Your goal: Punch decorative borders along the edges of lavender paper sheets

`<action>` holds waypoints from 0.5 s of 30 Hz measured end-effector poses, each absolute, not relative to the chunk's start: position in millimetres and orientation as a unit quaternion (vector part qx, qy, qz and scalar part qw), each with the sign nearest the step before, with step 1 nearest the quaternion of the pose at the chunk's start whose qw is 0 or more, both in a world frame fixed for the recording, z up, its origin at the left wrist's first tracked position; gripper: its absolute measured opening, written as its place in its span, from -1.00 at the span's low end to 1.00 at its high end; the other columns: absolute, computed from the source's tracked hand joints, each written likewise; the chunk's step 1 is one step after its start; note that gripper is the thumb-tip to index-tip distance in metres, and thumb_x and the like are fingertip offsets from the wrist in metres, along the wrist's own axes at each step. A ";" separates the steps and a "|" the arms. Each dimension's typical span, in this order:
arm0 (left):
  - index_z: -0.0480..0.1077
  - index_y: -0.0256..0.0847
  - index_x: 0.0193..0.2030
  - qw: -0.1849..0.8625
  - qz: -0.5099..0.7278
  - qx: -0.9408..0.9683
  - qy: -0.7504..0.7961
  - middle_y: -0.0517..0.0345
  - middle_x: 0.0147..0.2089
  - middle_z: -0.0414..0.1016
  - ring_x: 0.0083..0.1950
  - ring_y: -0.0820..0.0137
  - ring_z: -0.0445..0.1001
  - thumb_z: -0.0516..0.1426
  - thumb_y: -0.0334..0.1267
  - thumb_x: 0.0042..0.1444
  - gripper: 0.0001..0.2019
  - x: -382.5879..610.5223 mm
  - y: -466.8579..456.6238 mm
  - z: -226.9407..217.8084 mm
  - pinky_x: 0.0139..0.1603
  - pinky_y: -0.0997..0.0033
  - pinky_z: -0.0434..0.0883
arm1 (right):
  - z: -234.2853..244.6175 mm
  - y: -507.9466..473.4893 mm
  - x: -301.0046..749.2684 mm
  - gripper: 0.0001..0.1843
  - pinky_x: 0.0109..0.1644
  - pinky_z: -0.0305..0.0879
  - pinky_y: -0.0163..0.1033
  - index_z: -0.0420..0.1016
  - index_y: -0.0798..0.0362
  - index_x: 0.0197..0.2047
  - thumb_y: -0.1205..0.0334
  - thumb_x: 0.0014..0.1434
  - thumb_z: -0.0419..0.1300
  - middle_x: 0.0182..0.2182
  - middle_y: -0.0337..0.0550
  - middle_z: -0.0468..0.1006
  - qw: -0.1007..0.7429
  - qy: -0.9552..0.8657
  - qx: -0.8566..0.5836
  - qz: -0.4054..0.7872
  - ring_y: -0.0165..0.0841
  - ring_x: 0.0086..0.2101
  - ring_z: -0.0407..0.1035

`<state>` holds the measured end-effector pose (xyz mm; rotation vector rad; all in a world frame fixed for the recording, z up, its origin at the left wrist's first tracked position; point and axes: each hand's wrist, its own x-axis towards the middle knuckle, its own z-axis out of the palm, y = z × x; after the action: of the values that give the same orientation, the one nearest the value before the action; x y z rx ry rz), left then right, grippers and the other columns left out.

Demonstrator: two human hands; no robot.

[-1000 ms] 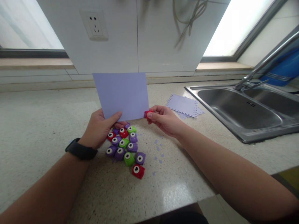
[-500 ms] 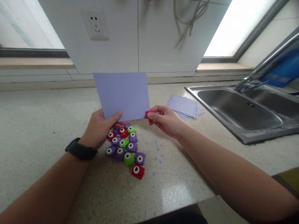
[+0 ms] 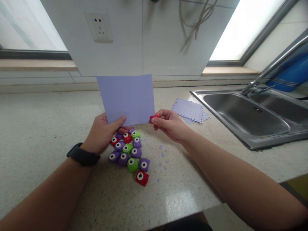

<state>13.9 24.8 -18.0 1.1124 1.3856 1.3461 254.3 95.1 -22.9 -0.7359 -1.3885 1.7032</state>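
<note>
A plain lavender sheet of paper (image 3: 127, 98) is held up, tilted, above the counter. My left hand (image 3: 107, 130) grips its lower left, thumb on the front and fingers behind. At the sheet's lower right corner, my right hand (image 3: 169, 123) pinches a small red craft punch (image 3: 154, 119), which touches the paper's edge. Below the paper lie several more craft punches: purple ones (image 3: 123, 159), green ones (image 3: 132, 164) and red ones (image 3: 142, 178), with white round buttons bearing dark shapes.
Lavender sheets with punched edges (image 3: 189, 109) are stacked on the speckled counter (image 3: 48, 122) to the right. Small paper cutouts (image 3: 160, 164) are scattered beside the punches. A double steel sink (image 3: 245, 112) with a faucet (image 3: 255, 83) stands at the right. A wall socket (image 3: 99, 27) is behind.
Almost nothing differs. The paper and both hands stay in place, with the red punch still at the corner and only slightly turned; the view has shifted a little.
</note>
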 end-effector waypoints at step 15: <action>0.52 -0.28 -0.15 0.429 0.542 0.450 0.565 0.05 -0.43 0.67 -0.43 0.28 0.67 0.38 -0.15 0.13 -0.73 14.3 23.8 -16.8 -0.37 0.42 0.63 | -25.7 95.9 253.1 -0.60 -0.28 0.38 -0.22 0.59 0.07 -0.30 0.09 -0.09 0.63 -0.36 -0.21 0.61 0.405 -0.543 -0.292 0.675 -0.43 -0.40 0.40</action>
<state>14.3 23.8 -16.8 1.1231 1.4109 1.3528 253.1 95.9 -25.7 -0.7368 -1.3693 1.7043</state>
